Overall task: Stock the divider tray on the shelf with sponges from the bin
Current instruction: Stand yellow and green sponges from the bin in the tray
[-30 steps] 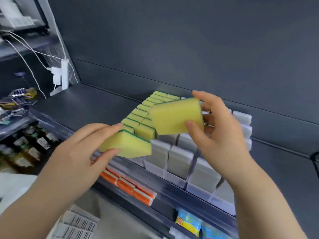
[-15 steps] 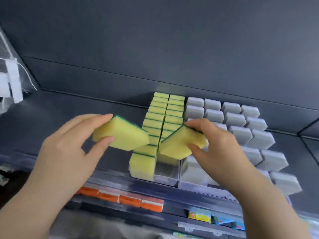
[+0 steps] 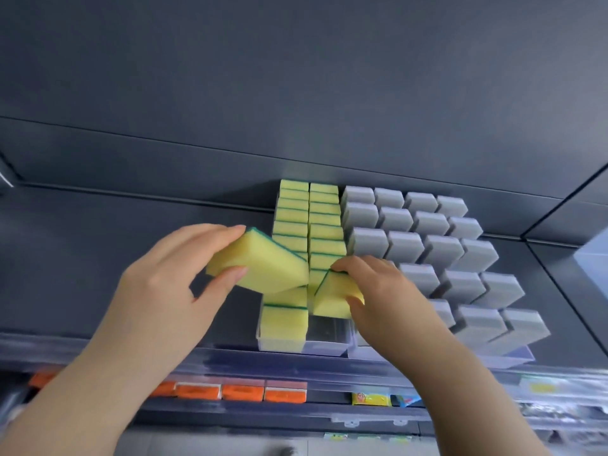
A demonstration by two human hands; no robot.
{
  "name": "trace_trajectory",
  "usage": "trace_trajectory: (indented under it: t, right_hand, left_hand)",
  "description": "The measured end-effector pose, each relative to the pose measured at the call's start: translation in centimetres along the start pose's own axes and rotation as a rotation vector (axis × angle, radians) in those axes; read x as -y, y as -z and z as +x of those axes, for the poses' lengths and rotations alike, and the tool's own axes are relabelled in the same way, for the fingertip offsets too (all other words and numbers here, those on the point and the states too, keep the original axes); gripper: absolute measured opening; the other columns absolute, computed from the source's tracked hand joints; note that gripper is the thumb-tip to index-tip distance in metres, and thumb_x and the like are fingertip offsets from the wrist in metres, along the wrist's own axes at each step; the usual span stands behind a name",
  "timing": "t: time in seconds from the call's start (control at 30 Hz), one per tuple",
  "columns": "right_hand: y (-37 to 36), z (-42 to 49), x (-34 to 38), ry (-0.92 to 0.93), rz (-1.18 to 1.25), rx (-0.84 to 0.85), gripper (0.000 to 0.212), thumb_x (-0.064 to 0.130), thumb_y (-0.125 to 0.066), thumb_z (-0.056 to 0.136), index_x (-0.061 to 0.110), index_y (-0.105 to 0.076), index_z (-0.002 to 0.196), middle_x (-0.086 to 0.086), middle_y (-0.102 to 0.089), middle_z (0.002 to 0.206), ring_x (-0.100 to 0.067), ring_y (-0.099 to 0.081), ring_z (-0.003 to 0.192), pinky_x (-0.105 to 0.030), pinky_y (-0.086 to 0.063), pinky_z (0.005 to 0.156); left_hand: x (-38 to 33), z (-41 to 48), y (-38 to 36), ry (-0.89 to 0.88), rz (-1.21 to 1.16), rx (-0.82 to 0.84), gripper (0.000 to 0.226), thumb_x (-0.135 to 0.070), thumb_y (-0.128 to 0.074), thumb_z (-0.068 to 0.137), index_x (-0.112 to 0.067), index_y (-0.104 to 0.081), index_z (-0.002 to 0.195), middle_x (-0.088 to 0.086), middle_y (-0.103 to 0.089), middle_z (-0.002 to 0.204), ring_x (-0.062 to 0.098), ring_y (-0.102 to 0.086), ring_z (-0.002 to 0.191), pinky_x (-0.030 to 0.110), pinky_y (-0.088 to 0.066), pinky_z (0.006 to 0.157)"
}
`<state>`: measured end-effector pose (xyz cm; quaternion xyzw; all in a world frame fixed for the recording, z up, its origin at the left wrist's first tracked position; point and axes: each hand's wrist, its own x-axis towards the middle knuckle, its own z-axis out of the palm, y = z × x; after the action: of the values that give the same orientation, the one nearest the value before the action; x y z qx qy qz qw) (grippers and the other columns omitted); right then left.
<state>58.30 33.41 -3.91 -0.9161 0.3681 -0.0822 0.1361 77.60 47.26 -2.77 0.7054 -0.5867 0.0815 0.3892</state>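
Observation:
A clear divider tray sits on the dark shelf, with two lanes of upright yellow sponges with green backs. My left hand grips one yellow sponge in the air, just left of and above the lanes. My right hand pinches a second yellow sponge and holds it tilted into the right lane, behind a bare gap at that lane's front. The left lane is filled up to its front sponge. The bin is out of view.
Several lanes of grey sponges fill the tray to the right of the yellow ones. The shelf's clear front lip runs below. Orange packs and small coloured packets lie on the shelf underneath. The dark back wall rises close behind.
My right hand has lowered its sponge deeper into the right lane. My left hand has carried its sponge rightward, closer to the yellow lanes. The view has shifted to face the tray squarely.

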Motion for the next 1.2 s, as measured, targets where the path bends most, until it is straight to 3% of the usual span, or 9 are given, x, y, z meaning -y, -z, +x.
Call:
trace_trajectory:
  t: [0.4,0.67,0.83,0.87,0.93,1.0,1.1,1.2]
  right_hand:
    - [-0.7,0.7,-0.6,0.089,0.023,0.03,0.055,-0.002,-0.048,0.086,0.029,-0.041,0.13,0.008,-0.049,0.127,-0.014,-0.04,0.118,-0.032,-0.047,0.087]
    - [-0.9,1.2,-0.9,0.113,0.069,0.028,0.052,0.001,-0.048,0.088,0.029,-0.041,0.132,0.01,-0.047,0.13,-0.011,-0.039,0.12,-0.024,-0.043,0.089]
    - [-2.3,1.1,-1.6,0.111,0.014,0.045,0.051,0.002,-0.052,0.087,0.026,-0.043,0.13,0.007,-0.05,0.126,-0.013,-0.043,0.117,-0.023,-0.043,0.084]
    - [-2.6,1.1,-1.6,0.135,-0.02,0.015,0.05,0.003,-0.058,0.082,0.024,-0.048,0.126,0.006,-0.054,0.12,-0.015,-0.047,0.113,-0.023,-0.044,0.08]
    - [-3.5,1.3,-1.8,0.207,-0.095,-0.052,0.052,0.005,-0.08,0.056,0.02,-0.063,0.102,0.004,-0.063,0.094,-0.019,-0.059,0.089,-0.022,-0.045,0.066]
    - [-4.3,1.5,-2.0,0.229,-0.198,-0.081,0.053,0.009,-0.087,0.031,0.021,-0.066,0.079,0.006,-0.06,0.074,-0.017,-0.058,0.069,-0.023,-0.045,0.056]
    - [-4.8,1.5,-1.8,0.238,-0.279,-0.08,0.05,0.013,-0.087,0.027,0.022,-0.063,0.07,0.006,-0.057,0.069,-0.016,-0.055,0.063,-0.025,-0.045,0.054]
    - [-3.9,1.0,-2.1,0.239,-0.254,-0.112,0.05,0.02,-0.091,0.03,0.022,-0.065,0.074,0.006,-0.06,0.071,-0.017,-0.058,0.065,-0.027,-0.047,0.057]
  left_hand:
    - [-1.3,0.3,0.0,0.015,0.08,-0.025,0.038,-0.021,-0.063,0.078,-0.007,-0.065,0.113,0.003,-0.064,0.105,0.005,-0.051,0.093,-0.005,-0.03,0.081]
    - [-1.4,0.4,0.3,0.036,0.091,-0.09,0.038,-0.021,-0.063,0.079,-0.008,-0.064,0.115,-0.007,-0.057,0.108,0.005,-0.053,0.093,-0.002,-0.032,0.08]
    - [-1.4,0.6,0.5,0.059,0.097,-0.106,0.039,-0.023,-0.062,0.08,-0.009,-0.064,0.116,-0.008,-0.058,0.109,0.007,-0.055,0.094,-0.002,-0.034,0.077]
    - [-1.4,0.6,0.5,0.06,0.101,-0.106,0.039,-0.023,-0.062,0.08,-0.009,-0.064,0.116,-0.008,-0.058,0.109,0.006,-0.055,0.094,-0.002,-0.034,0.077]
    - [-1.4,0.6,0.5,0.053,0.108,-0.106,0.039,-0.023,-0.062,0.079,-0.009,-0.064,0.116,-0.008,-0.057,0.109,0.005,-0.054,0.094,-0.001,-0.034,0.078]
    - [-1.4,0.5,0.4,0.045,0.112,-0.104,0.04,-0.023,-0.063,0.078,-0.009,-0.064,0.115,-0.008,-0.057,0.109,0.004,-0.053,0.094,-0.001,-0.035,0.081]
    - [-1.5,0.5,0.3,0.035,0.111,-0.093,0.04,-0.024,-0.064,0.078,-0.009,-0.065,0.114,-0.007,-0.059,0.108,0.004,-0.053,0.094,0.0,-0.035,0.086]
    - [-1.7,0.5,0.1,0.019,0.096,-0.07,0.039,-0.029,-0.064,0.079,-0.011,-0.065,0.114,-0.007,-0.06,0.106,0.003,-0.054,0.093,-0.001,-0.036,0.082]
